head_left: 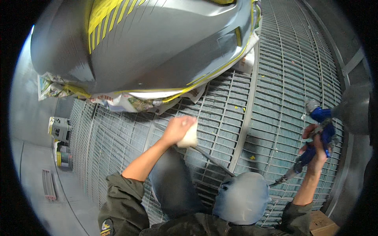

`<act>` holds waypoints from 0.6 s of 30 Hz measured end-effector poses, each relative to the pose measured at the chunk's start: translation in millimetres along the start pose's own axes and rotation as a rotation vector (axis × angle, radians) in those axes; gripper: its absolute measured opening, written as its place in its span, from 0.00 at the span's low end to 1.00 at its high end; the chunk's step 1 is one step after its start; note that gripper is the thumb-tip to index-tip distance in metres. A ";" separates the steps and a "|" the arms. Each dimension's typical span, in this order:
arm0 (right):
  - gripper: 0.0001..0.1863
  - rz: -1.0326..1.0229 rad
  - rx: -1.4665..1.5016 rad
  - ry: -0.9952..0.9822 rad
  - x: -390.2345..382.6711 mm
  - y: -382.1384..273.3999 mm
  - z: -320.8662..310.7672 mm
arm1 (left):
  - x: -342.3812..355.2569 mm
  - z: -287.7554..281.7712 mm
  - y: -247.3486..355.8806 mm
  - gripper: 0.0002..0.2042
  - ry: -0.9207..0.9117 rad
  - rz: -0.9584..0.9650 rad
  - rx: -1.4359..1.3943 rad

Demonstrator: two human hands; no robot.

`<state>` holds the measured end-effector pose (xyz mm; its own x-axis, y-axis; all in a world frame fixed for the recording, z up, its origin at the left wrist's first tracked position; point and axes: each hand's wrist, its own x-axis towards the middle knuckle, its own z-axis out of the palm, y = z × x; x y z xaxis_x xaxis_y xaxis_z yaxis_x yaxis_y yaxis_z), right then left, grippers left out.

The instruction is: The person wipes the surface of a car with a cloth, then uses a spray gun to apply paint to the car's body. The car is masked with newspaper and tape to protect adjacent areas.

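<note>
My left hand (173, 131) is closed on a cream-coloured cloth (189, 138), just off the lower edge of a large grey-painted vehicle panel (153, 59). Yellow tape and printed masking paper (136, 103) border that panel. At the far right, my right hand (317, 151) is wrapped round a blue spray gun (327, 135) with a large grey cup (354, 112) on it. A dark air hose (214, 160) runs from the gun's lower end behind my knee and across the grating.
Metal floor grating (291, 86) lies all around, with small yellow scraps on it. A grey metal box (59, 128) and a can (63, 157) stand at the left. Near my right elbow is a cardboard box (322, 224). A wall edge (348, 70) bounds the right side.
</note>
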<state>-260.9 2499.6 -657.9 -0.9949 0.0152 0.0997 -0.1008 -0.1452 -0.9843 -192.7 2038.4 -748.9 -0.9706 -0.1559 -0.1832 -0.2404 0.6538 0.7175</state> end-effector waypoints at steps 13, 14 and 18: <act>0.20 0.138 0.065 -0.178 -38.0 15.4 46.1 | 79.6 12.7 17.0 0.14 0.587 -0.258 -0.712; 0.20 0.128 0.062 -0.162 -38.7 14.3 46.3 | 80.7 13.2 17.7 0.14 0.610 -0.237 -0.701; 0.20 0.171 0.099 -0.205 -40.2 15.0 45.2 | 80.8 8.0 18.3 0.13 0.571 -0.171 -0.728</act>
<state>-222.4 2452.1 -670.0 -0.9758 -0.2169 -0.0291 0.0787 -0.2240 -0.9714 -275.4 2043.7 -755.9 -0.7324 -0.6726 -0.1057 -0.1384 -0.0050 0.9904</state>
